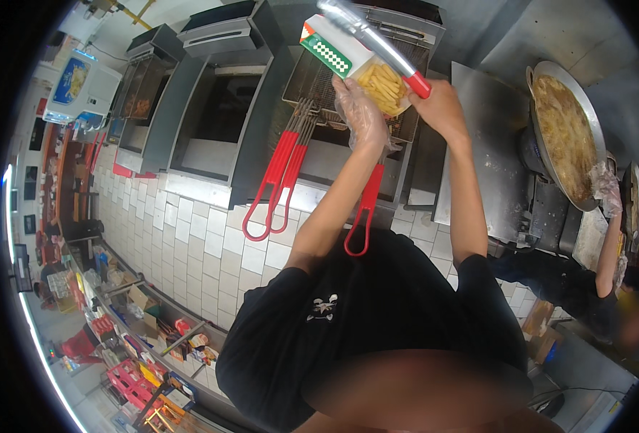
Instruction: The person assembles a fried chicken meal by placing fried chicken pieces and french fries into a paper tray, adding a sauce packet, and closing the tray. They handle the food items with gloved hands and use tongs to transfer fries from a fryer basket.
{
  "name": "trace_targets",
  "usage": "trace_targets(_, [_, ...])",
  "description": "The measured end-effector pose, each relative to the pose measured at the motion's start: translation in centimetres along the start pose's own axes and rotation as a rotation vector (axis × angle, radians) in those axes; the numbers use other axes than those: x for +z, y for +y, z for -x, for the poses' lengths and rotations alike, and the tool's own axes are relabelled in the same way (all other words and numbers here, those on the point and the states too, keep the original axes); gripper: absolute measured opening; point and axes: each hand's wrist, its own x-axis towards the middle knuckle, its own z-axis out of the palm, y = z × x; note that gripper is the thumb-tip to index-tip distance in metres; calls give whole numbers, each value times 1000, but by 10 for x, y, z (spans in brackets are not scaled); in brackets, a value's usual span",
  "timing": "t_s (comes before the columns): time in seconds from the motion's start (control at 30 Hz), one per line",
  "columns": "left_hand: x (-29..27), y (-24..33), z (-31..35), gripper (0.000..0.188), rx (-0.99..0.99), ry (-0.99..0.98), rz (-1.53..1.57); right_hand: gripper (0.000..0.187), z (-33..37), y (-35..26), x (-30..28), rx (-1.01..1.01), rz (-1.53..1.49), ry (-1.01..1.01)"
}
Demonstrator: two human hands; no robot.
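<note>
At the far left, a row of deep fryers (211,94) runs along the far side of the scene, above a white tiled floor (190,238). Two fry baskets sit together with their red handles (272,187) reaching out over the fryer's front edge toward the near side, and a third red handle (366,209) hangs just right of them, partly behind the person's left forearm.

The left hand (361,112), covered by a thin clear plastic glove, is closed around the lower end of a fry carton (348,58), a white box with a green and red printed side, tilted so its open mouth faces right. The carton is held up over the wire basket (312,79) of the middle fryer and is full of pale yellow fries (384,86).

Just to the right, the bare right hand (442,108) grips the red-tipped end of metal tongs (370,40), whose shiny arms run up and left across the top of the carton, touching it.

Further right stands a steel counter (489,144), and beyond it a wide round pan (568,133) of frying food. At the far right edge another person's gloved hand (608,187) rests near that pan.
</note>
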Motion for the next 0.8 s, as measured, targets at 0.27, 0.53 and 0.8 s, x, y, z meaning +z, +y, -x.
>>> trace_targets(0.27, [-14, 14, -14, 42, 58, 7, 18, 43, -26, 48, -5, 85, -159, 164])
trace_targets(0.53, [-20, 49, 1, 55, 37, 1, 67, 77, 14, 97, 43, 333, -344, -9])
trace_targets(0.8, [-40, 50, 11, 59, 47, -84, 33, 74, 51, 87, 74, 274, 148, 53])
